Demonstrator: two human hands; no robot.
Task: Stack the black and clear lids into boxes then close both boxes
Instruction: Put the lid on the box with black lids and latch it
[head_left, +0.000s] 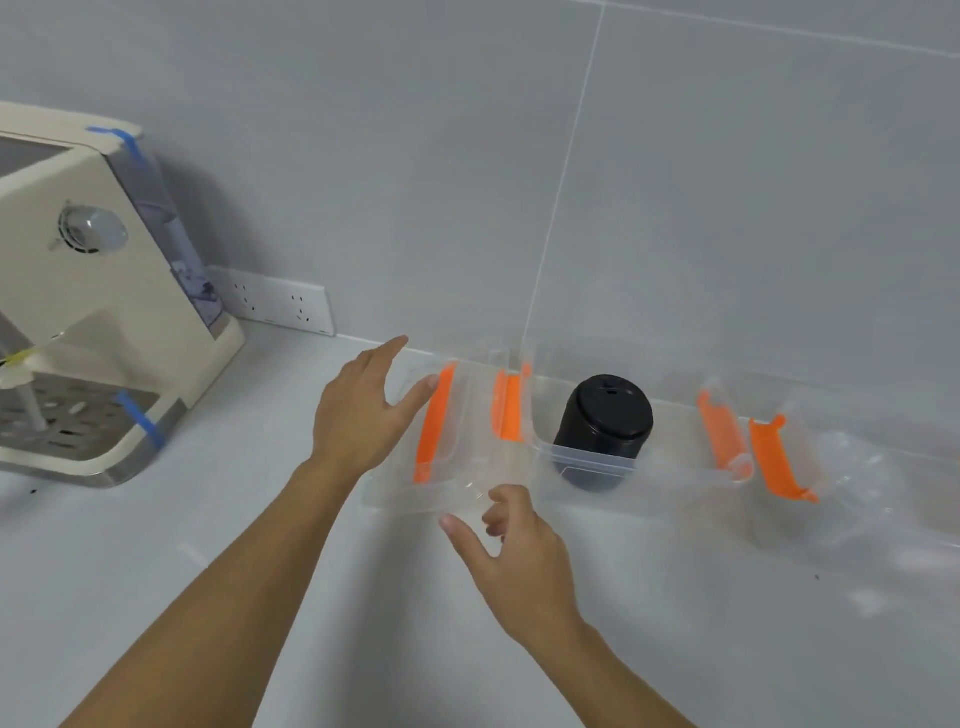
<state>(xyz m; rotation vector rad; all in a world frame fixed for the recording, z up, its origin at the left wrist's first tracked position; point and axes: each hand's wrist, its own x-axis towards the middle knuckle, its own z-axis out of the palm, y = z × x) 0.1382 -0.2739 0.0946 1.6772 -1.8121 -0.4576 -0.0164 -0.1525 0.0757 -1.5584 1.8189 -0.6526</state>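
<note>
A clear box cover with orange clips (457, 441) lies flat on the white counter against the wall. My left hand (363, 410) hovers at its left edge, fingers spread, thumb touching an orange clip. At the cover's near edge, my right hand (511, 545) is open, fingers curled and touching or just above the rim. To the right stands a clear box (587, 460) holding a stack of black lids (605, 421). Further right lies another clear piece with orange clips (753, 452), blurred.
A cream countertop appliance (98, 312) with blue tape and a drip tray stands at the left. A white socket strip (275, 301) sits on the grey tiled wall behind it. The counter extends toward me in front of the boxes.
</note>
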